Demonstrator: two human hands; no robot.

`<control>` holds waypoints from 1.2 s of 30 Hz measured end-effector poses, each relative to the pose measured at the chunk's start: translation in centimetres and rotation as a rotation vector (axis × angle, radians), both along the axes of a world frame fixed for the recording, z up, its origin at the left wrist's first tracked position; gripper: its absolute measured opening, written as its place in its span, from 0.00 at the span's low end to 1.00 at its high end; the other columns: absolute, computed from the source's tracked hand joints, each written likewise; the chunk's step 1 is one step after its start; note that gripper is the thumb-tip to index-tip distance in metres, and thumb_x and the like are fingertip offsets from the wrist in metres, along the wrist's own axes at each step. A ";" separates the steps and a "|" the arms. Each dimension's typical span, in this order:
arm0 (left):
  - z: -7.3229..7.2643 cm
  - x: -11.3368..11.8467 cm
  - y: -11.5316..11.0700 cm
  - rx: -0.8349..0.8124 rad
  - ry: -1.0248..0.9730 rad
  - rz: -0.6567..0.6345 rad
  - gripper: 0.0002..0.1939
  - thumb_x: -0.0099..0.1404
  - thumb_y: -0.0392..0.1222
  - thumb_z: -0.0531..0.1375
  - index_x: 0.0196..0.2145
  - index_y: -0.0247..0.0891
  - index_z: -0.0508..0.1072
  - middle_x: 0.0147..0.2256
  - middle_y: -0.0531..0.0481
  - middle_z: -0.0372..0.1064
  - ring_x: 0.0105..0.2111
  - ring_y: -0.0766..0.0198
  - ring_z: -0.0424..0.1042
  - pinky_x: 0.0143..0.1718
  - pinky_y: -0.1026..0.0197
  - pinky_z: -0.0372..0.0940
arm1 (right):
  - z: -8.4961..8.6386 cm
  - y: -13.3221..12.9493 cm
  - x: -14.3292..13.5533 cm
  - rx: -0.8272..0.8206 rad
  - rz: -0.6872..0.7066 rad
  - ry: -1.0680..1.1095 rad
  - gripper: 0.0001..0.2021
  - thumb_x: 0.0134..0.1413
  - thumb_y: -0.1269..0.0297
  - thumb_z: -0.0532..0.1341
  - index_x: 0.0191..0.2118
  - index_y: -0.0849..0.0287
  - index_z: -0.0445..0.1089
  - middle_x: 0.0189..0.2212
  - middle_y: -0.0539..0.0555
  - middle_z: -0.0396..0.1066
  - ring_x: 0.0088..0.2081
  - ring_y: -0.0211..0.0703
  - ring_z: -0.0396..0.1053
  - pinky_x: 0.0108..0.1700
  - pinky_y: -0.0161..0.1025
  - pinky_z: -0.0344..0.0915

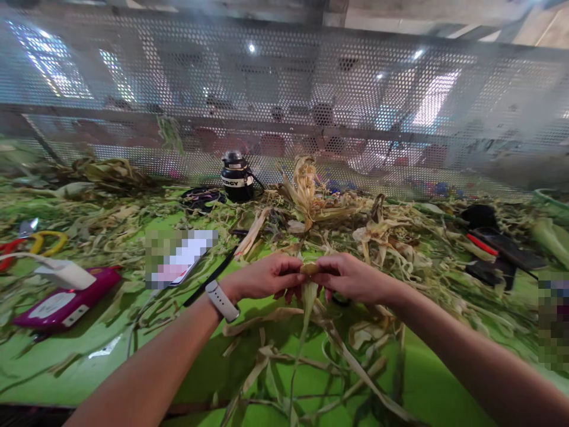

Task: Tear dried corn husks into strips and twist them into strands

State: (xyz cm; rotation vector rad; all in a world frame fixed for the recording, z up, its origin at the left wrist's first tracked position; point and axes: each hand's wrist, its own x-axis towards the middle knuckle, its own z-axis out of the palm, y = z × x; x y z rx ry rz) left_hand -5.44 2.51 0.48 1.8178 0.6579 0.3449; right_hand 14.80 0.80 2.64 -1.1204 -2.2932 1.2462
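My left hand [271,276], with a white band on its wrist, and my right hand [344,276] meet at the middle, above the green table [200,379]. Both pinch the top of a pale husk strip [309,296] between thumb and fingers. The strip hangs down from the fingertips toward the table's near edge, narrowing into a thin tail. Beneath and around it, loose dry husk strips [355,362] lie tangled on the green surface.
A magenta power strip [95,290], scissors [48,242] and a phone [191,255] lie left. Behind stand a black bottle [237,181], a dry husk bundle [306,190] and a perforated metal screen [275,77]. Dark objects [502,246] lie right.
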 end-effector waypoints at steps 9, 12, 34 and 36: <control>0.1 0.6 -0.6 0.395 0.164 0.076 0.09 0.61 0.38 0.51 0.24 0.37 0.63 0.22 0.54 0.63 0.23 0.68 0.63 0.24 0.67 0.54 | -0.6 -0.3 -0.2 0.353 -0.033 -0.221 0.08 0.48 0.75 0.54 0.21 0.60 0.60 0.16 0.45 0.60 0.19 0.31 0.55 0.23 0.30 0.49; 0.2 0.7 -0.8 0.554 0.242 0.091 0.09 0.60 0.36 0.51 0.22 0.37 0.62 0.21 0.54 0.63 0.22 0.68 0.61 0.24 0.65 0.52 | -0.7 -0.4 -0.4 0.357 -0.037 -0.241 0.09 0.45 0.77 0.53 0.20 0.59 0.59 0.16 0.45 0.59 0.20 0.32 0.54 0.23 0.30 0.47; -0.2 -0.6 0.3 0.805 0.728 0.339 0.12 0.59 0.38 0.49 0.28 0.36 0.72 0.27 0.42 0.72 0.27 0.56 0.70 0.28 0.60 0.57 | 4.1 -1.8 2.1 0.193 -0.218 0.538 0.05 0.55 0.62 0.58 0.33 0.56 0.69 0.25 0.50 0.67 0.24 0.37 0.64 0.25 0.36 0.58; -0.1 -1.1 0.7 0.776 0.764 0.411 0.12 0.59 0.38 0.50 0.28 0.36 0.73 0.27 0.41 0.72 0.28 0.54 0.71 0.28 0.59 0.58 | 6.2 -1.8 4.3 0.348 -0.392 0.787 0.03 0.54 0.62 0.60 0.32 0.52 0.71 0.22 0.49 0.66 0.22 0.35 0.62 0.24 0.37 0.55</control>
